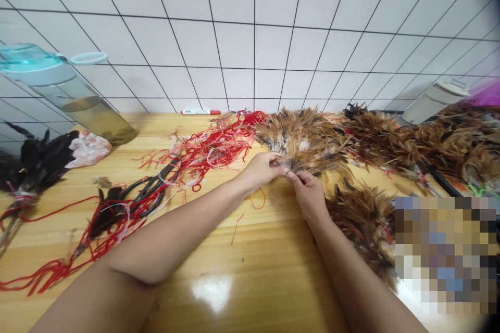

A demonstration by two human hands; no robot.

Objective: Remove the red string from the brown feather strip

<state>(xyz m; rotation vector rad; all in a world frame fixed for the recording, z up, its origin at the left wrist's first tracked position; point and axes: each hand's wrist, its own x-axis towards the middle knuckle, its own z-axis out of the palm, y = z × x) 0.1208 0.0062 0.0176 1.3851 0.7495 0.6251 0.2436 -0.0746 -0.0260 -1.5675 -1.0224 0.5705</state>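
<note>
My left hand is closed in a pinch at the near edge of a pile of brown feathers. Opposite it, my right hand pinches too, and the fingertips of both hands nearly meet. Greyish-brown feather ends show between them; their exact number is hidden by the fingers. To the left of the hands lies a tangle of red string mixed with pale strands. A short piece of red thread rests on the wooden table below the left wrist.
Black-handled scissors lie partly under string at left. A teal-lidded bottle, crumpled tissue and black feathers stand beyond. More brown feather bunches lie right, near a white-lidded cup. A red marker lies by the tiled wall.
</note>
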